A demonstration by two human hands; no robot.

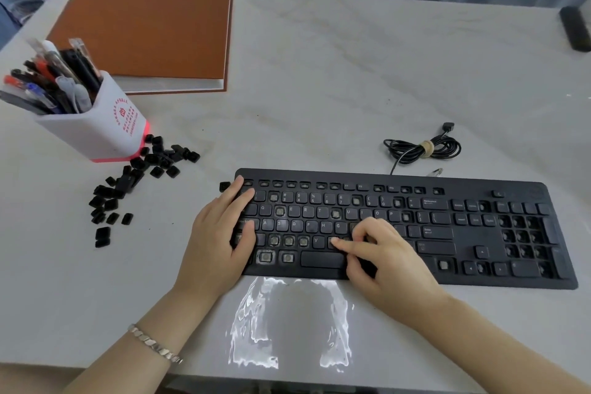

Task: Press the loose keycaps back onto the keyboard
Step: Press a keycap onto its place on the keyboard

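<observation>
A black keyboard (447, 253) lies across the table's middle, with several bare sockets among its letter rows, function row and number pad. My left hand (220, 233) rests flat on the keyboard's left end, fingers straight over the keys there. My right hand (380, 256) is over the lower letter rows; its index finger points left and presses on a key in the bottom letter row, the other fingers curled under. Whether it holds a keycap is hidden. A heap of loose black keycaps (134, 179) lies on the table to the left. One single keycap (224, 186) sits beside the keyboard's top left corner.
A white pen holder (102, 125) full of pens stands just behind the keycap heap. A brown notebook (150, 25) lies at the back left. The keyboard's coiled cable (422, 149) lies behind the keyboard. A dark object (575, 27) sits at the far right edge.
</observation>
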